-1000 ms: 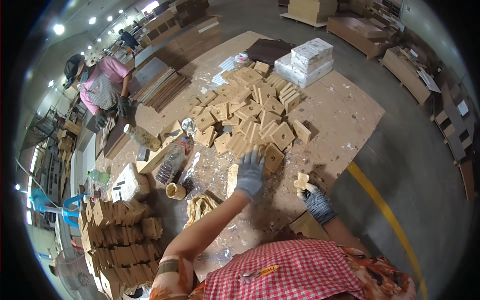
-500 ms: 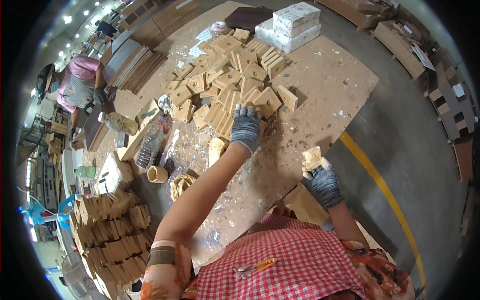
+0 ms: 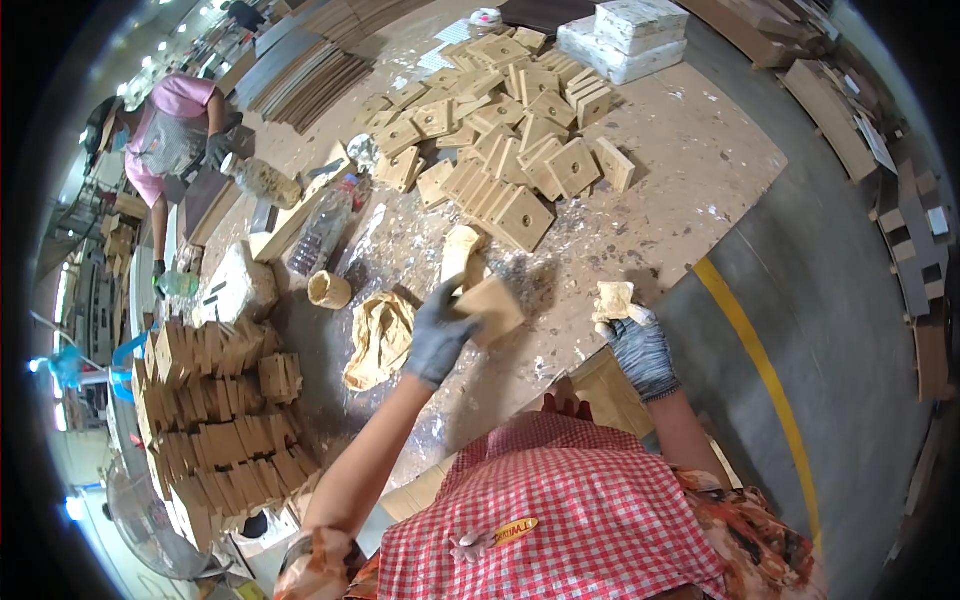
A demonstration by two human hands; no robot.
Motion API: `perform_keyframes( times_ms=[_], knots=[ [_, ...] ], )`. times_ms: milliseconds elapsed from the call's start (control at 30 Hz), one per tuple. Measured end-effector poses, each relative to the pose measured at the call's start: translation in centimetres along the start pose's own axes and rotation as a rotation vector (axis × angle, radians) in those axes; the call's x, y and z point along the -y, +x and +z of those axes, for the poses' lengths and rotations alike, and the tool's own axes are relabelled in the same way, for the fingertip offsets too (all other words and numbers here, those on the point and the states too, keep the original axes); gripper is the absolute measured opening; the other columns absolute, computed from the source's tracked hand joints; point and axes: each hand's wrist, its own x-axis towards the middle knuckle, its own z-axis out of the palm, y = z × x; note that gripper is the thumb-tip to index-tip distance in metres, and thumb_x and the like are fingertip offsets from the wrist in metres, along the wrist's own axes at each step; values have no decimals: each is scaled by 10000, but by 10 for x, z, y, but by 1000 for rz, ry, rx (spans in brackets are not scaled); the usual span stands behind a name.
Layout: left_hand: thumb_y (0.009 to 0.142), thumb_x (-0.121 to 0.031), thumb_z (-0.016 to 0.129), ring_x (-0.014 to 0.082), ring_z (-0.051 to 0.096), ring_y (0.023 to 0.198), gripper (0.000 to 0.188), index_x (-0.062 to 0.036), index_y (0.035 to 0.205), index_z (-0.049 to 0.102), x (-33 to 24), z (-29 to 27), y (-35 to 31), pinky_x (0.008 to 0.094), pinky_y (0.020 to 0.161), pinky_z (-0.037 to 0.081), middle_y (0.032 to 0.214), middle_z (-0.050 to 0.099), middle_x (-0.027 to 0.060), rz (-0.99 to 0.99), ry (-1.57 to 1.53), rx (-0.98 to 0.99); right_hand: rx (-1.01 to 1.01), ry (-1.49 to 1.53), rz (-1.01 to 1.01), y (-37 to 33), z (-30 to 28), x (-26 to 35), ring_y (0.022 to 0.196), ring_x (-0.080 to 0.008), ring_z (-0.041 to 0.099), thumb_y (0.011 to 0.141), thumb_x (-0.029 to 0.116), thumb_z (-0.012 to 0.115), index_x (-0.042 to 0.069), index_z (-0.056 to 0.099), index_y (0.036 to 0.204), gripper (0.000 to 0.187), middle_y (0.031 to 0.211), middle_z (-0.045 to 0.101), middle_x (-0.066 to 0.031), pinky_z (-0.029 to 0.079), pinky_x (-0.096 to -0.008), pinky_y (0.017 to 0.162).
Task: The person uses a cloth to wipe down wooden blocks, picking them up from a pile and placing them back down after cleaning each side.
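Observation:
A flat square wooden block is gripped in my left hand, which wears a grey glove; the block is smeared by motion above the near part of the table. My right hand, gloved with bare-looking fingertips, is closed round a small cream-coloured, stained pad near the table's right edge. Beyond both hands lies a heap of wooden blocks, several with a round hole. Just behind the held block lies a pale roll-like thing, partly hidden by it.
A crumpled yellowish cloth, a crusted cup and a clear plastic bottle lie left of my hands. Stacked blocks stand lower left. White foam blocks sit at the back. A co-worker bends over the far left.
My left hand has come back from the heap toward me, carrying a wooden block. My right hand stays near the table's right edge with the pad. The view has shifted slightly.

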Motion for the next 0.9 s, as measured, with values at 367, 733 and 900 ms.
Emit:
perform_keyframes(
  times_ms=[367,733,900],
  knots=[
    [765,-70,683,204,640,844,413,7,1138,524,8,-111,-197,340,704,552,973,637,99,-420,-320,-564,126,-22,155,24,32,-53,1083,-307,560,906,262,492,-33,441,1267,469,1216,548,-170,500,-377,857],
    [749,-71,673,185,601,939,491,-34,1209,506,23,-83,-236,313,806,510,1044,605,72,-193,-516,-846,171,-108,448,36,66,-86,943,-236,599,943,216,449,-2,457,1243,371,1140,573,-132,528,-354,786],
    [742,-66,693,167,629,895,486,-51,1201,533,23,-76,-221,270,724,537,1034,632,73,-151,-570,-883,298,-143,455,52,75,-51,925,-261,616,909,208,491,-19,474,1213,380,1092,596,-144,546,-386,776]
  ],
)
